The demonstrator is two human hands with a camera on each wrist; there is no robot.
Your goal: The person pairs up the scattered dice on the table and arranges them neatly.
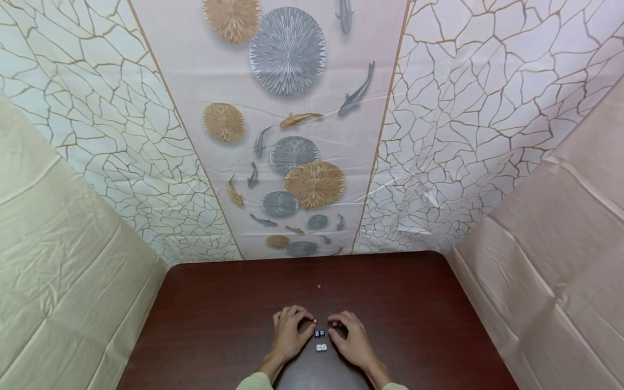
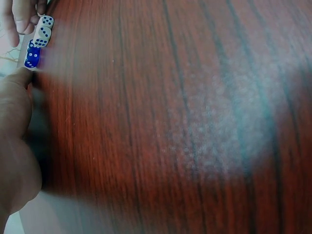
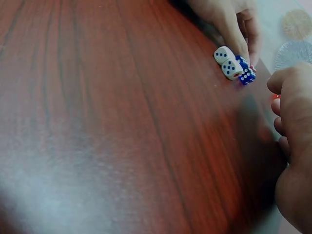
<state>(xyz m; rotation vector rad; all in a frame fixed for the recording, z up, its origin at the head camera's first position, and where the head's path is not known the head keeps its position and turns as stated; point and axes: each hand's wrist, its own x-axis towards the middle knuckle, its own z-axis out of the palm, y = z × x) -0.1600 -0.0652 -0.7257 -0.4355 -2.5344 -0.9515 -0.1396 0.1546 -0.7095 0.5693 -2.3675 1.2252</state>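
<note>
In the head view my left hand [image 1: 288,335] has thumb and index finger bent towards each other, pinching a small red die [image 1: 315,321] at their tips. My right hand [image 1: 352,340] is opposite, fingers loosely bent, a gap between thumb and index finger, holding nothing. Between the hands sit two blue dice [image 1: 319,333] side by side, the left thumb close by. Nearer the body is a pair of white dice [image 1: 321,348], touching each other. The right wrist view shows the white dice [image 3: 228,62] against the blue dice [image 3: 246,72], which partly hide the pinched red die.
A second red die [image 1: 319,286] lies by itself farther back on the dark wooden table [image 1: 219,303]. Patterned cloth [image 1: 302,216] hangs behind the table's back edge, and plain beige cloth [image 1: 546,281] borders the sides.
</note>
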